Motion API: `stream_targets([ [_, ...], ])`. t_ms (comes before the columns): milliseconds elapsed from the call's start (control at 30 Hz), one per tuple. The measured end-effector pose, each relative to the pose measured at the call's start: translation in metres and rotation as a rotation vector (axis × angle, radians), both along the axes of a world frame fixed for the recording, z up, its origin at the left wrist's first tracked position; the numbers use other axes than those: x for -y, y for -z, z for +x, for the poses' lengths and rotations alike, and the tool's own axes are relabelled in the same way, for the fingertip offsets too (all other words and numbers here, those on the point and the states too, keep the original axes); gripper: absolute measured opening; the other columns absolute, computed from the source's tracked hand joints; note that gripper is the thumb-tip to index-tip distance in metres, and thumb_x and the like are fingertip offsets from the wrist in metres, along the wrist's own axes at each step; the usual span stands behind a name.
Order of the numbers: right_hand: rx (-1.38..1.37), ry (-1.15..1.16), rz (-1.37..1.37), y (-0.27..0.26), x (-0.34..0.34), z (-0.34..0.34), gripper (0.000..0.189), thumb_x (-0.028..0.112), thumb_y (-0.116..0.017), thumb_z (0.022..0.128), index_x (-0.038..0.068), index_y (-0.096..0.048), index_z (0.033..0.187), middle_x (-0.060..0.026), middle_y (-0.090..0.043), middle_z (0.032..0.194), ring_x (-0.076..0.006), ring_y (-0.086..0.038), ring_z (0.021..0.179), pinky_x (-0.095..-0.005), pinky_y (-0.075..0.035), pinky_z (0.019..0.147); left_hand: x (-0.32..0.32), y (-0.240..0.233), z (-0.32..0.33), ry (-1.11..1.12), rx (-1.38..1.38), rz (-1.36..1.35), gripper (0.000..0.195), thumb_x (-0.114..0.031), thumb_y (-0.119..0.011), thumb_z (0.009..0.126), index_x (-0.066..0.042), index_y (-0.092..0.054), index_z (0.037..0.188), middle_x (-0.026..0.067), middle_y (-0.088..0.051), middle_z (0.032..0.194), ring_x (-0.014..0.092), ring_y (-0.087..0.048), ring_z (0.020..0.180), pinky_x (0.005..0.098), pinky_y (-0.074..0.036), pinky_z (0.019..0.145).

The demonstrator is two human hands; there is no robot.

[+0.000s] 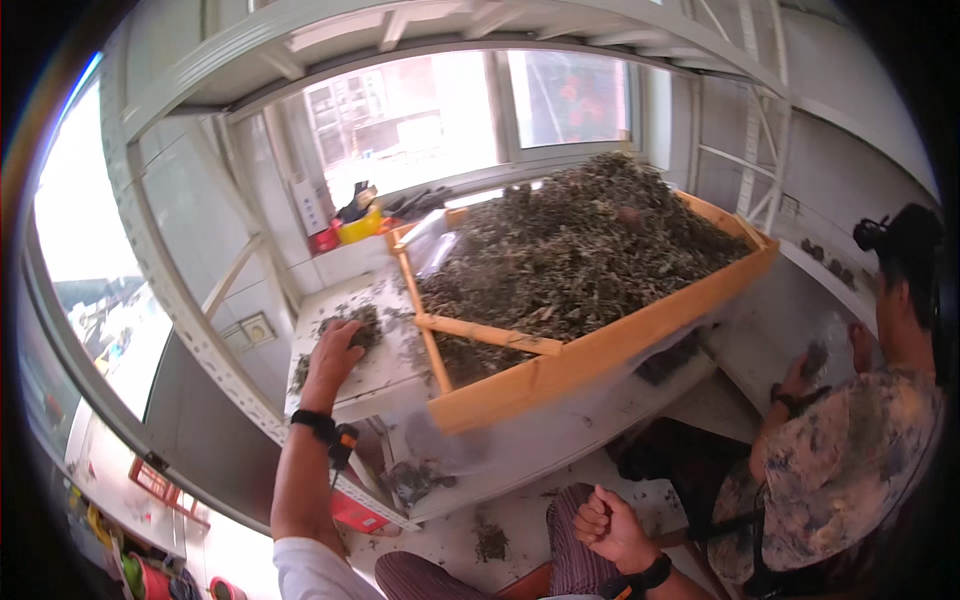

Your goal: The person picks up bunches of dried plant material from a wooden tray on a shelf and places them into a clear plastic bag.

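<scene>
My left hand [336, 354] reaches to the left end of a white shelf board [397, 371]. Its fingers curl around part of a small heap of dried plant matter [367, 322]; the fingertips are partly hidden. Beside it stands a wooden-framed tray [600, 364], lined with clear plastic and heaped with dried, crumbled leaves and stems [592, 247]. A wooden slat [487, 334] crosses the tray's near left corner. Over my thigh, my right hand [609, 527] is curled into a loose fist, with nothing visible in it.
A person [840, 465] sits at the right, with a dark clump in one hand. Metal shelving [191, 315] frames the space at left and above. A yellow container [360, 226] is on the windowsill. Below the board are a red box [360, 514] and plant scraps [491, 541] on the floor.
</scene>
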State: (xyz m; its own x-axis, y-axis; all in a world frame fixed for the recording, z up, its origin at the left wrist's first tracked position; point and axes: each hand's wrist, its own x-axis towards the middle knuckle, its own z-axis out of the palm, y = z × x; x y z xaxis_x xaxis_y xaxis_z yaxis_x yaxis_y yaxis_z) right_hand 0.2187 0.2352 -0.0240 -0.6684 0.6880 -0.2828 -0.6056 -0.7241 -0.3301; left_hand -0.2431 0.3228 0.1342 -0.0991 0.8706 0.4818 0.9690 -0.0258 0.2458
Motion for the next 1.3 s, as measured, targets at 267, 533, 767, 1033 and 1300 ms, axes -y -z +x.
stream_targets([
  [267, -0.081, -0.042, 0.002, 0.016, 0.002, 0.008, 0.037, 0.032, -0.053, 0.089, 0.012, -0.039, 0.062, 0.002, -0.031, 0.052, -0.0119, -0.032, 0.049, -0.0267, -0.03, 0.047, 0.019, -0.073, 0.049, 0.116, -0.051, 0.009, 0.057, -0.009, -0.071, 0.065, -0.001, -0.052, 0.118, 0.017, -0.05, 0.125, 0.032, -0.047, 0.116, 0.0368, -0.037, 0.098],
  [533, -0.101, -0.042, 0.012, 0.014, 0.012, 0.007, 0.04, 0.034, -0.056, 0.086, 0.011, -0.036, 0.059, 0.0004, -0.031, 0.052, -0.0147, -0.033, 0.049, -0.0283, -0.031, 0.048, -0.014, -0.141, 0.163, 0.525, -0.121, -0.238, 0.076, -0.027, -0.072, 0.071, -0.006, -0.037, 0.134, 0.0178, -0.038, 0.137, 0.031, -0.037, 0.126, 0.0373, -0.03, 0.104],
  [767, -0.177, 0.028, 0.044, 0.013, 0.014, 0.032, 0.04, 0.033, -0.049, 0.091, 0.01, -0.039, 0.059, -0.0002, -0.029, 0.05, -0.0138, -0.031, 0.048, -0.0286, -0.031, 0.047, -0.09, -0.15, 0.254, 0.656, -0.22, -0.397, 0.096, -0.038, -0.075, 0.065, -0.007, -0.023, 0.14, 0.0212, -0.028, 0.142, 0.033, -0.03, 0.13, 0.0386, -0.027, 0.106],
  [1033, -0.219, 0.094, 0.034, 0.014, 0.01, 0.052, 0.04, 0.032, -0.048, 0.091, 0.01, -0.038, 0.06, -0.0002, -0.027, 0.051, -0.0134, -0.029, 0.047, -0.0286, -0.03, 0.048, -0.174, -0.118, 0.286, 0.473, -0.426, -0.547, 0.12, -0.039, -0.083, 0.054, -0.018, -0.006, 0.145, 0.0203, -0.003, 0.149, 0.036, -0.018, 0.135, 0.0421, -0.026, 0.107],
  [1300, -0.234, 0.138, 0.018, 0.022, 0.005, 0.063, 0.039, 0.033, -0.048, 0.091, 0.01, -0.039, 0.061, 0.0006, -0.027, 0.051, -0.0127, -0.029, 0.047, -0.0285, -0.03, 0.048, -0.197, -0.093, 0.29, 0.492, -0.422, -0.611, 0.103, -0.032, -0.083, 0.054, -0.017, -0.029, 0.14, 0.0196, -0.024, 0.144, 0.036, -0.033, 0.128, 0.0431, -0.035, 0.1],
])
